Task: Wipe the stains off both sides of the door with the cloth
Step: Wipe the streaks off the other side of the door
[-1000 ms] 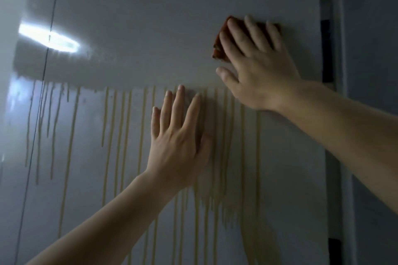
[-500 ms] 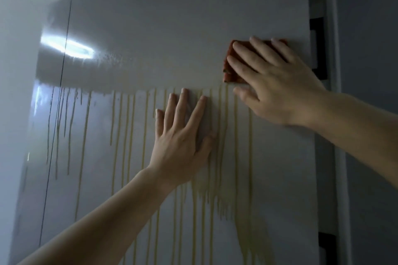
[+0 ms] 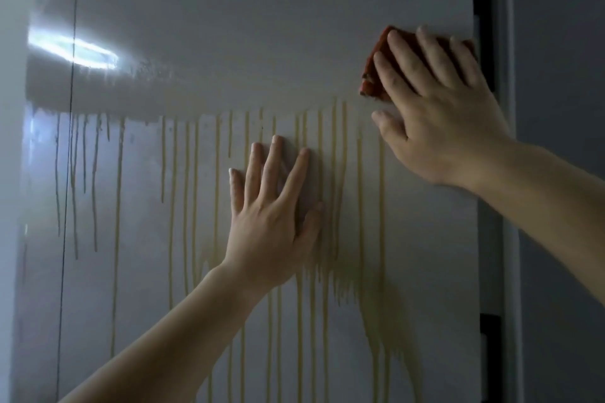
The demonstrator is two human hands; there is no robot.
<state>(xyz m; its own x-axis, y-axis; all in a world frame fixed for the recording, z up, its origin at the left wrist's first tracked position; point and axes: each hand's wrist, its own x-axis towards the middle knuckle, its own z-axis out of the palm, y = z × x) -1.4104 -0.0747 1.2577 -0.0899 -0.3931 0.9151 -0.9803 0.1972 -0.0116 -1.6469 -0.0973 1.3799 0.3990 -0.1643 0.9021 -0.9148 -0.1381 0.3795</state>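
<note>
Well, the reddish cloth (image 3: 370,82) sits high on the door (image 3: 262,26), near its right edge, pinned flat under the right hand (image 3: 438,114), fingers straight and slightly apart. It looks soft, light and folded thick; a flat palm should steer it better than a pinch. Yellowish drip stains (image 3: 334,141) run down below, where the left hand (image 3: 271,222) braces, fingers spread, on the glossy, likely slippery surface.

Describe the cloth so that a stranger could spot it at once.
Start at the pale glossy door and go to its right edge, just above the yellow drip streaks. There the right hand presses a small cloth flat against the door. It is the only rust-red thing in view.
</note>
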